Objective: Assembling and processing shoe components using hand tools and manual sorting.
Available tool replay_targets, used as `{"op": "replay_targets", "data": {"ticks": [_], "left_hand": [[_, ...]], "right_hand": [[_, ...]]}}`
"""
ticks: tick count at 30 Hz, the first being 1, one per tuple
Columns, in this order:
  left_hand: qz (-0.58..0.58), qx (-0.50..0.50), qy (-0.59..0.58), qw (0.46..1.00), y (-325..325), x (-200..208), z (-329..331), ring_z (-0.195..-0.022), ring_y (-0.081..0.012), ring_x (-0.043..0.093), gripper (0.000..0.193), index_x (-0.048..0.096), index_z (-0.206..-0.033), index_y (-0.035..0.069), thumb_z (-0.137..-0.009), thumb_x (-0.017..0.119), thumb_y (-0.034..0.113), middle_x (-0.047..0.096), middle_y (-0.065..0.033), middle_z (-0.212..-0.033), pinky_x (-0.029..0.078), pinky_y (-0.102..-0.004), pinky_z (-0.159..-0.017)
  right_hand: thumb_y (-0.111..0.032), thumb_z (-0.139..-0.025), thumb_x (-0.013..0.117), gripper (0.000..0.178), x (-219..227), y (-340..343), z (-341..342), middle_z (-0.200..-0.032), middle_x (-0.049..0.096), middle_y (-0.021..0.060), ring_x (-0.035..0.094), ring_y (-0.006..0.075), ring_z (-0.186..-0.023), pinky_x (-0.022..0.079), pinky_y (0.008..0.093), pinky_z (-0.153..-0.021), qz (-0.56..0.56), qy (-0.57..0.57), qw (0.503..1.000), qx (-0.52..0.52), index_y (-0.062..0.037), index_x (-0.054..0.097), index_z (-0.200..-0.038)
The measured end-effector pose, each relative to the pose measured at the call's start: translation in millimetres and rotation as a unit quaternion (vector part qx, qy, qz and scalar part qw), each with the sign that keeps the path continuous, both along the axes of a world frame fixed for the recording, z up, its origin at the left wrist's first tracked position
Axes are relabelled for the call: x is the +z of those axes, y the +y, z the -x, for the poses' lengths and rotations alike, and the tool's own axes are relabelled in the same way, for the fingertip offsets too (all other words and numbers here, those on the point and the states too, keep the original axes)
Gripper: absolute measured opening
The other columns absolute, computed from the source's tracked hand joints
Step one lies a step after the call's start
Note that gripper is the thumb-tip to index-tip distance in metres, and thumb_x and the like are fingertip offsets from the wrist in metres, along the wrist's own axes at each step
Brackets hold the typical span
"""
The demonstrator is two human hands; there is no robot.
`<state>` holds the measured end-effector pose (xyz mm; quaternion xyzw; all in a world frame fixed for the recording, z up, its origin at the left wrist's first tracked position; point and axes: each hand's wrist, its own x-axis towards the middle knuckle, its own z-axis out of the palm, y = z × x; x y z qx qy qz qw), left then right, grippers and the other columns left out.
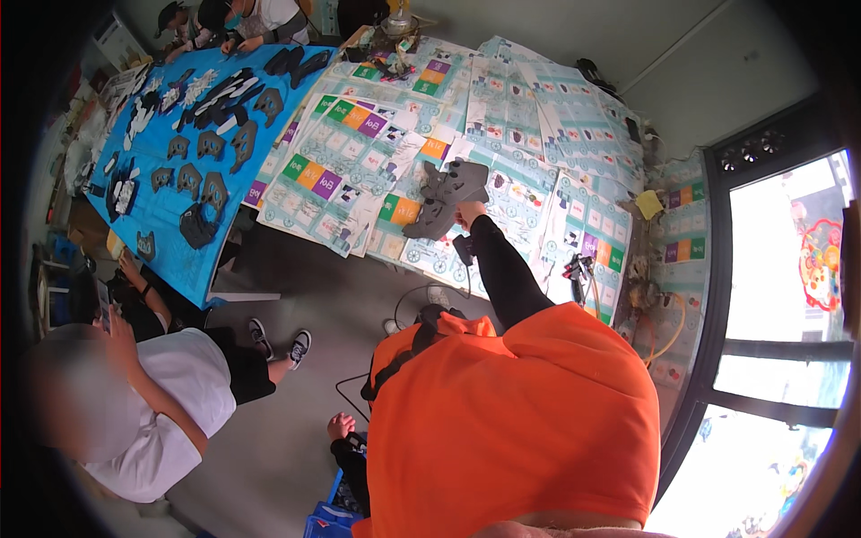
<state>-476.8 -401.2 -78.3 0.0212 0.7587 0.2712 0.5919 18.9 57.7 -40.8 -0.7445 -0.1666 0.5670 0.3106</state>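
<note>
Over the paper-covered table, my right hand (469,212) is closed on the near edge of a dark grey mask-shaped piece (462,182). Another grey piece (432,219) lies against it on the left, partly overlapped, so I cannot tell whether both are in my grip. A small black device (464,250) with a cable sits by my right wrist. Low on my left side, my left hand (341,426) hangs with its fingers loosely apart and nothing visible in it. Just below that hand is a blue crate (332,520).
A blue-covered table (148,235) at the left bears several grey masks (211,143) and black and white strips. A person in a white shirt (193,386) sits at lower left with a phone. Others work at the far end. Tools with cables (578,269) lie at the right edge.
</note>
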Motion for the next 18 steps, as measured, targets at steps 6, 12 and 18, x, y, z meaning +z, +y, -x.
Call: {"op": "replay_targets", "data": {"ticks": [6,12,18], "left_hand": [[0.004,0.021,0.009,1.0,-18.4,19.8,-8.9,-0.083,-0.0255,0.061,0.035,0.046,-0.114,0.006,-0.087,0.053,0.026,0.059,-0.0148,-0.103,0.047,-0.0342,-0.062],[0.018,0.033,0.014,0.999,-25.3,31.5,-31.1,-0.087,-0.0236,0.06,0.034,0.05,-0.112,0.007,-0.086,0.055,0.027,0.059,-0.0123,-0.105,0.047,-0.0353,-0.067],[0.02,0.038,0.011,0.999,-15.0,41.7,-26.0,-0.091,-0.0218,0.059,0.033,0.054,-0.109,0.008,-0.084,0.057,0.029,0.059,-0.0098,-0.107,0.046,-0.0365,-0.073]], "right_hand": [[-0.011,-0.08,0.056,0.014,-14.8,22.3,8.8,-0.056,0.049,0.0102,0.048,0.0182,-0.04,0.039,0.0293,-0.036,0.009,0.11,0.967,-0.231,-0.0033,0.049,-0.071],[-0.015,-0.081,0.057,0.017,-20.9,25.8,22.4,-0.056,0.048,0.008,0.049,0.0148,-0.043,0.036,0.0257,-0.035,0.016,0.179,0.933,-0.312,-0.0034,0.05,-0.071],[-0.013,-0.08,0.06,0.012,-14.3,19.6,11.3,-0.063,0.054,0.0042,0.056,0.0169,-0.052,0.034,0.0279,-0.039,-0.071,0.303,0.917,-0.252,-0.0064,0.053,-0.073]]}}
